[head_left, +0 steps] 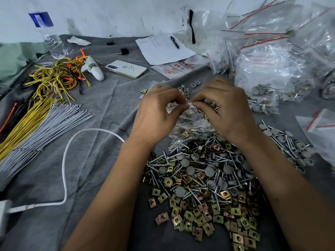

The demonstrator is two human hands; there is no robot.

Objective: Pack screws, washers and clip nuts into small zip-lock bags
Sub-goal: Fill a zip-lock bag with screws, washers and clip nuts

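A small clear zip-lock bag [188, 120] hangs between my hands above the grey cloth, with screws and grey washers inside. My left hand [155, 113] pinches the bag's top edge from the left, and my right hand [224, 109] pinches the same edge from the right. Below them lies a big mixed pile of silver screws [197, 160], round grey washers [184, 163] and brass-coloured clip nuts [188, 214]. The bag's lower part is partly hidden behind my fingers.
Large clear bags of packed sets [272, 69] are heaped at the right. Empty zip-lock bags [319, 122] lie at the right edge. Left are grey and yellow cable ties [45, 120], a white cable [67, 169], a phone [126, 68], a water bottle [50, 38], paper with a pen [163, 48].
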